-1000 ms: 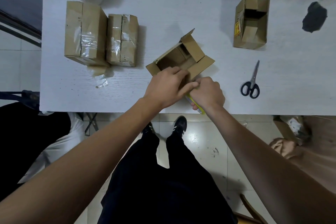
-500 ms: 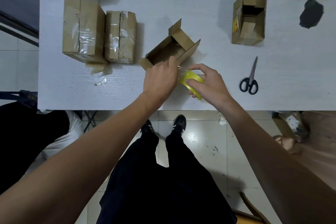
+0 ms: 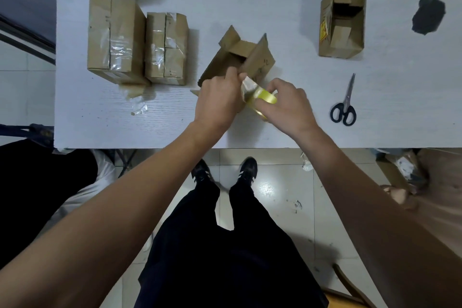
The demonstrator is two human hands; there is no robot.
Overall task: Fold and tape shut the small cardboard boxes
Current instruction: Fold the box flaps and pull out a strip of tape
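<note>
Both my hands meet just in front of me over the near part of the desk (image 3: 100, 120). My left hand (image 3: 217, 102) is curled, its fingertips pinching the loose end of the clear tape (image 3: 247, 84) that comes off the roll; the same hand lies against the near end of the open box (image 3: 240, 60), though I cannot tell how firmly it bears on the cardboard. My right hand (image 3: 287, 105) is curled around the yellow tape roll (image 3: 262, 97), thumb and fingers wrapped over its rim, holding it just to the right of my left hand. The stretch of tape between the two hands is short and shiny.

The open box lies on the desk just beyond my hands, turned at an angle, with its flaps standing up at the far end and its inside dark.

Well to the left of my left hand stand two taped boxes (image 3: 137, 42) side by side, touching each other, with clear tape across their tops. A scrap of tape (image 3: 138, 107) lies on the desk near them. To the right of my right hand lie scissors (image 3: 345, 105) with black handles, blades pointing away from me. Farther beyond and right stands another open box (image 3: 342, 22), its flaps up.
</note>
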